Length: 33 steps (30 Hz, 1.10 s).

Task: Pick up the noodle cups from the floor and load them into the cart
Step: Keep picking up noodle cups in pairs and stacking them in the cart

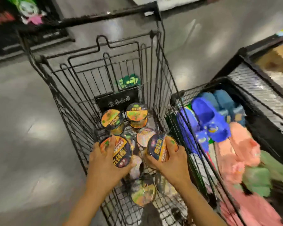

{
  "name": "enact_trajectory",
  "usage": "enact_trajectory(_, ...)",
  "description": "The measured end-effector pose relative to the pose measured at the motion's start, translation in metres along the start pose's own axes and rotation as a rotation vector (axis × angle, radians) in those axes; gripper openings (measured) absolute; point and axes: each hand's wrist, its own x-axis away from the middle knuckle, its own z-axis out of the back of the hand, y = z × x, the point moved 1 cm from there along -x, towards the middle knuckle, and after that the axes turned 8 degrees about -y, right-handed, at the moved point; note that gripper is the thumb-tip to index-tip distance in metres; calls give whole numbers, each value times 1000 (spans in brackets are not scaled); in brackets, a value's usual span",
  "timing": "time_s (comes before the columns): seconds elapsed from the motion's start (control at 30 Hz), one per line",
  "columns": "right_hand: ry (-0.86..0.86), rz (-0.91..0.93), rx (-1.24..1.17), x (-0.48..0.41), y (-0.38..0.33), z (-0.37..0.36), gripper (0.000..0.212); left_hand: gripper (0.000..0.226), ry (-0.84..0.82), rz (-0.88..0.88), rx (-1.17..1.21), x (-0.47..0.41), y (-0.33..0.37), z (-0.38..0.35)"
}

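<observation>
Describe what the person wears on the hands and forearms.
Nothing worn shows. The left hand and right hand are bare, with no gloves, and no rings or wristbands can be made out. Both forearms are bare too: no sleeve, watch or bracelet up to the picture's lower edge.

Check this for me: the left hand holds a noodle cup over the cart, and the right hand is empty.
Wrong on the right hand: the head view shows it gripping a second cup. The left hand does hold a noodle cup over the cart.
</observation>
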Motion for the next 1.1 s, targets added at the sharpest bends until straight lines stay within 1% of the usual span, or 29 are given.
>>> enact_trajectory(0.1,-111,21,46,-58,8,-9,117,120,-23,110,-17,-46,2,-23)
enact_trajectory(0.17,-145,48,99,-89,11,-18,115,121,-25,159,-21,-73,1,-37)
enact_trajectory(0.3,-123,127,270,-136,15,-44,114,118,-75,232,2,-120,-3,-64)
enact_trajectory(0.4,-103,148,285,-158,27,-67,111,120,-88,258,-29,-144,-6,-81)
enact_trajectory(0.47,-109,169,308,-163,36,-80,109,120,-90,234,-59,-148,-3,-91)
enact_trajectory(0.53,-135,184,331,-163,41,-87,112,118,23,158,-129,-150,-3,-101)
enact_trajectory(0.57,-149,181,330,-163,41,-89,114,119,32,132,-101,-151,-6,-106)
enact_trajectory(0.63,-143,174,345,-163,38,-87,115,116,-75,175,-5,-152,-15,-116)
enact_trajectory(0.67,-137,169,359,-162,36,-86,115,115,-94,184,10,-152,-22,-121)
enact_trajectory(0.73,-136,148,364,-160,32,-82,115,116,-59,140,3,-151,-25,-119)
enact_trajectory(0.77,-142,125,360,-157,29,-79,115,117,-63,123,-24,-151,-27,-118)
enact_trajectory(0.8,-149,91,363,-153,28,-77,115,118,-104,126,-65,-148,-25,-111)
enact_trajectory(0.87,-134,16,388,-139,27,-73,116,113,-159,108,-125,-140,-27,-106)
enact_trajectory(0.93,-77,-44,396,-116,26,-69,118,104,-127,59,-183,-127,-29,-97)
enact_trajectory(1.0,-86,-136,401,-83,21,-65,119,96,-121,-19,-242,-110,-31,-88)
enact_trajectory(1.07,-85,-229,369,-40,15,-65,114,92,-209,-97,-332,-87,-32,-76)
enact_trajectory(1.1,-48,-252,332,-15,12,-68,110,94,-243,-146,-362,-73,-34,-70)
